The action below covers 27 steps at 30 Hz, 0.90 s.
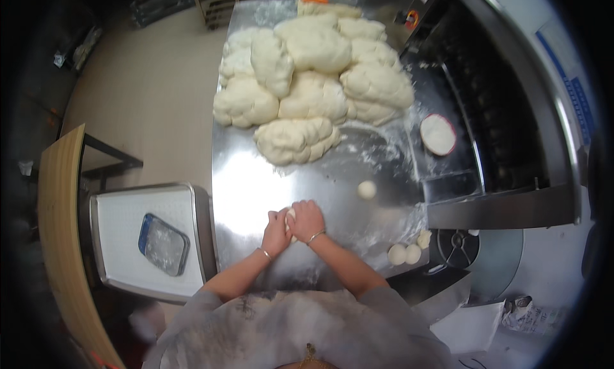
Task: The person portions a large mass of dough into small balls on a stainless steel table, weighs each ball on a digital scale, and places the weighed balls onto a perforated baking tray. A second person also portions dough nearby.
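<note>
Both my hands meet around a small piece of dough (290, 220) at the near part of the steel worktable (240, 172). My left hand (277, 232) presses it from the left, and my right hand (307, 220) curls over it from the right; the fingers hide most of it. A round dough ball (367, 190) lies to the right of my hands. Beyond them sits a lumpy dough mass (296, 139), with a large heap of dough (312, 47) behind it. Two dough balls (397, 254) and a small dough scrap (423, 239) lie near the right front corner.
A red-rimmed bowl of white powder (438, 134) stands on the dark surface at right. At left, a large metal-rimmed tray (192, 244) holds a smaller floury container (165, 246), beside a wooden board (60, 225). Dark equipment (503, 210) borders the table's right side.
</note>
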Available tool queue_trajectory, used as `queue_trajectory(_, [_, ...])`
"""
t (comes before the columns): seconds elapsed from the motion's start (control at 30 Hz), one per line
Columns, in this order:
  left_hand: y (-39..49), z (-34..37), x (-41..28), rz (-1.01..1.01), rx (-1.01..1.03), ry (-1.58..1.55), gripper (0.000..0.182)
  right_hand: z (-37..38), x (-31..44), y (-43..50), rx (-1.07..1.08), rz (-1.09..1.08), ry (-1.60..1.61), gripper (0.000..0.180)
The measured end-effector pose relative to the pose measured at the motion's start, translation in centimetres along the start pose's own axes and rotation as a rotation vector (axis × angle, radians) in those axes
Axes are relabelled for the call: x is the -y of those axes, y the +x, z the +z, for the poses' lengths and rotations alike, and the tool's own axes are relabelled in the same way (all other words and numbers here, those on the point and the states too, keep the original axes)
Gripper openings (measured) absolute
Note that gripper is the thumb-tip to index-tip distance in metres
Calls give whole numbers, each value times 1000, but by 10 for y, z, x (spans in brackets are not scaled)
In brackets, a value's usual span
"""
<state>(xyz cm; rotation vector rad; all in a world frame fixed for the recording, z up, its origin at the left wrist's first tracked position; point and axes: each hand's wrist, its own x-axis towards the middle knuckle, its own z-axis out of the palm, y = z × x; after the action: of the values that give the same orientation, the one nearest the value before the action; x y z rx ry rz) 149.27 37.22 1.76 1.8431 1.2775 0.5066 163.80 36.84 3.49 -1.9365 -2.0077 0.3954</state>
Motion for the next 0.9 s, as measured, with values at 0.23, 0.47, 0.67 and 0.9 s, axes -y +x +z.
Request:
queue_trajectory(0.23, [-5,-21,6,88,193,-14,93,-10,1,-14,-77,86,224,44])
queue_trajectory(0.47, [-13,-21,1,67,235,14,102,-3,-14,-42,104,264,122,63])
queue_trajectory(0.67, [-6,-26,-7,95,236,18,92,-6,-20,-39,38,301,272,69])
queue_trajectory(0.9, [-4,-41,-5,129,201,100,96,-29,-30,-40,-4,254,242,48])
